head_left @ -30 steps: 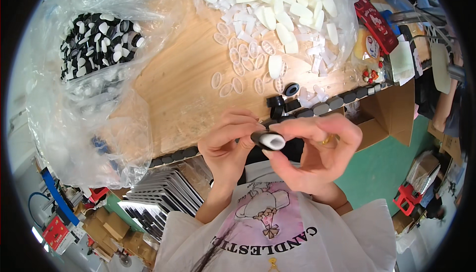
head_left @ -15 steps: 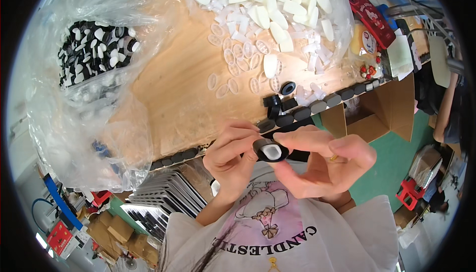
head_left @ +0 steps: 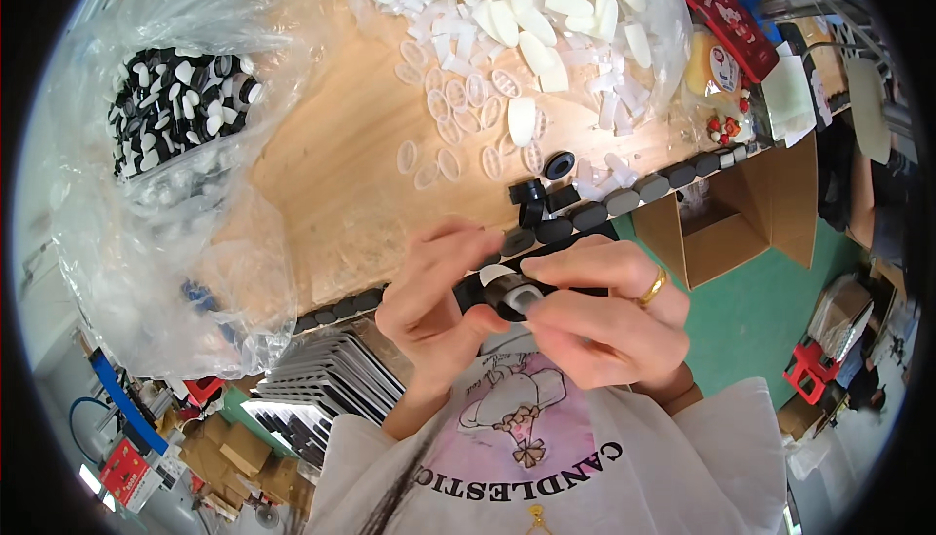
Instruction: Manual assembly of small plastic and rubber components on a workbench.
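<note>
The right hand point(head_left: 616, 316) pinches a white-lined black oval tube point(head_left: 506, 289) between its fingers; the left hand point(head_left: 427, 303) has parted fingers beside it, thumb perhaps touching.

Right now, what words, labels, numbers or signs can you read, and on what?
White shirt: dark capitals, legible, wording not copied here.
Red rectangular item: pale print, too small to read.
Yellow packet beside it: round label, too small.
Red panel, lower left: too blurred.
Dark held piece: no lettering visible.

A wooden table point(head_left: 336, 159) carries clear rings point(head_left: 456, 96) and a white oval point(head_left: 522, 121). Black caps point(head_left: 527, 191) lie near its edge, a plastic bag point(head_left: 229, 233) at left.
</note>
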A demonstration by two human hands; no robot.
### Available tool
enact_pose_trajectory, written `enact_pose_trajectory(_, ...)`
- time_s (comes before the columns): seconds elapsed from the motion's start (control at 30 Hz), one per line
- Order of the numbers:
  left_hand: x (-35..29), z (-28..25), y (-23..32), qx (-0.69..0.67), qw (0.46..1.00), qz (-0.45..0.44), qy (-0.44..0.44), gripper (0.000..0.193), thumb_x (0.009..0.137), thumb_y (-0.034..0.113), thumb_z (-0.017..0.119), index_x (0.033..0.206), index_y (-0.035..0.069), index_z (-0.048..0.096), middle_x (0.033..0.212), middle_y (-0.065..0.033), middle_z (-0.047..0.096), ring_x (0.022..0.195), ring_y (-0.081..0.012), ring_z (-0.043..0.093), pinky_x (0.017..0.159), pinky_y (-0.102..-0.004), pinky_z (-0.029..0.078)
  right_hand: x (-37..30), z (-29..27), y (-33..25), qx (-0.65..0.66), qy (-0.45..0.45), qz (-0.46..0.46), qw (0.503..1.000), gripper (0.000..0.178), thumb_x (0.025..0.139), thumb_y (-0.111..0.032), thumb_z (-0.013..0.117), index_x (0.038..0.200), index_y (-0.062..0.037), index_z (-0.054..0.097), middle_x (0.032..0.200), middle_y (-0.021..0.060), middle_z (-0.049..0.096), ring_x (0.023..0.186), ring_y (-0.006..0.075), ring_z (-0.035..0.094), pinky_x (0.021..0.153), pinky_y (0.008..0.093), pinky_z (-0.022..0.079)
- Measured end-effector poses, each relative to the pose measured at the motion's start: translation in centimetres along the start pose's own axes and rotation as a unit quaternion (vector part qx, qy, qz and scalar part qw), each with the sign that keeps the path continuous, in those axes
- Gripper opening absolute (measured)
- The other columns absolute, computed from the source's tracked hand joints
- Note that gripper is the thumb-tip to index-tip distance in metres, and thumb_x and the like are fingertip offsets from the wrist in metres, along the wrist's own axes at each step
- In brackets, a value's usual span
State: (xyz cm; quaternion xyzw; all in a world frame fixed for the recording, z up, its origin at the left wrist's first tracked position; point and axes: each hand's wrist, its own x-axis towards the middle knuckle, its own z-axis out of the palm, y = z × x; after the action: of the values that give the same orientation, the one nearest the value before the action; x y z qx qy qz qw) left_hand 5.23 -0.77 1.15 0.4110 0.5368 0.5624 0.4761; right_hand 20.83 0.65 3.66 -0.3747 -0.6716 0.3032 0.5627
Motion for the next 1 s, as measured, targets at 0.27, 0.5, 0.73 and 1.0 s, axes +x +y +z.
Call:
enact_pose_trajectory(0.27, 1.2, -1.4, -0.4, 0.101, 0.966, 0.201, -0.124, 0.026, 0.076, 0.018, 0.082, 0.094, 0.000, 0.075, 0.093, -0.0110, 0.073, 0.093, -0.0307, 0.061, 0.083, -0.0410, 0.050, 0.3, -0.1, -0.4, 0.005, -0.019, 0.087, 0.996, 0.029, 0.066, 0.007, 0.077, 0.093, 0.0039, 0.067, 0.101, 0.0201, 0.066, 0.075, 0.0272, 0.066, 0.064, 0.0324, 0.052)
enact_pose_trajectory(0.5, 1.0, -1.6, -0.7, 0.115, 0.963, 0.219, -0.104, 0.024, 0.076, 0.016, 0.081, 0.095, 0.001, 0.075, 0.091, -0.0090, 0.073, 0.092, -0.0320, 0.060, 0.081, -0.0398, 0.050, -0.2, 0.4, 0.2, 0.005, 0.012, 0.080, 0.997, 0.029, 0.062, 0.004, 0.080, 0.088, 0.0022, 0.068, 0.100, 0.0176, 0.066, 0.075, 0.0254, 0.062, 0.061, 0.0305, 0.050)
enact_pose_trajectory(0.73, 1.0, -1.7, -0.5, 0.125, 0.962, 0.213, -0.114, 0.026, 0.076, 0.018, 0.081, 0.095, 0.001, 0.075, 0.091, -0.0094, 0.073, 0.092, -0.0322, 0.060, 0.081, -0.0402, 0.050, -0.3, 0.3, 0.8, 0.052, -0.017, 0.066, 0.996, 0.026, 0.063, 0.001, 0.080, 0.087, 0.0025, 0.070, 0.103, 0.0207, 0.065, 0.080, 0.0263, 0.063, 0.064, 0.0314, 0.050)
enact_pose_trajectory(1.0, 0.9, -1.5, -1.1, 0.112, 0.968, 0.211, -0.076, 0.025, 0.074, 0.017, 0.082, 0.091, 0.001, 0.075, 0.087, -0.0092, 0.072, 0.091, -0.0323, 0.060, 0.079, -0.0398, 0.051, -0.5, 0.4, 1.1, 0.062, -0.015, 0.063, 0.996, 0.023, 0.061, 0.006, 0.077, 0.083, 0.0016, 0.072, 0.098, 0.0200, 0.068, 0.077, 0.0275, 0.064, 0.066, 0.0335, 0.050)
